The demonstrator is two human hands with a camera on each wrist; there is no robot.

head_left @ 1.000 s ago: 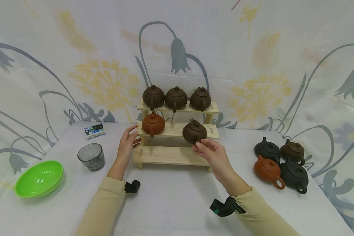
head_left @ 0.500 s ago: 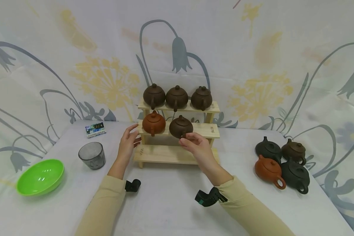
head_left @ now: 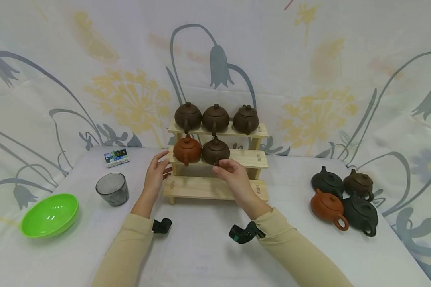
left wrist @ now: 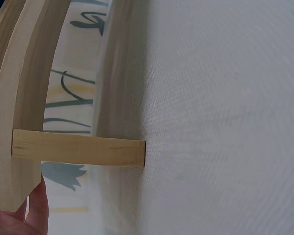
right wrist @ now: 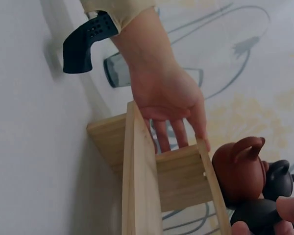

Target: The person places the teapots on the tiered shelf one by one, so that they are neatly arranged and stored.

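Observation:
My right hand (head_left: pixel 233 177) pinches the handle of a dark brown teapot (head_left: pixel 215 149), which sits on the middle shelf of a three-step wooden rack (head_left: pixel 201 188). Right beside it on that shelf stands a reddish-brown teapot (head_left: pixel 187 149). My left hand (head_left: pixel 153 175) is at the rack's left end, fingers mostly straight and fingertips against the middle shelf's end. In the right wrist view the held teapot (right wrist: pixel 255 214) is close against the reddish teapot (right wrist: pixel 237 171). The left wrist view shows fingers (left wrist: pixel 37 208) at the end of a wooden board (left wrist: pixel 19 98).
Three dark brown teapots (head_left: pixel 215 118) line the top shelf. At the right, several teapots (head_left: pixel 327 207), black, brown and reddish, are grouped on the white table. A grey glass (head_left: pixel 112 190), a green bowl (head_left: pixel 50 215) and a small printed box (head_left: pixel 116 158) stand at the left.
My right hand has moved the dark brown teapot leftward along the middle shelf, from its right part to beside the reddish teapot. My left hand has stayed at the rack's left end.

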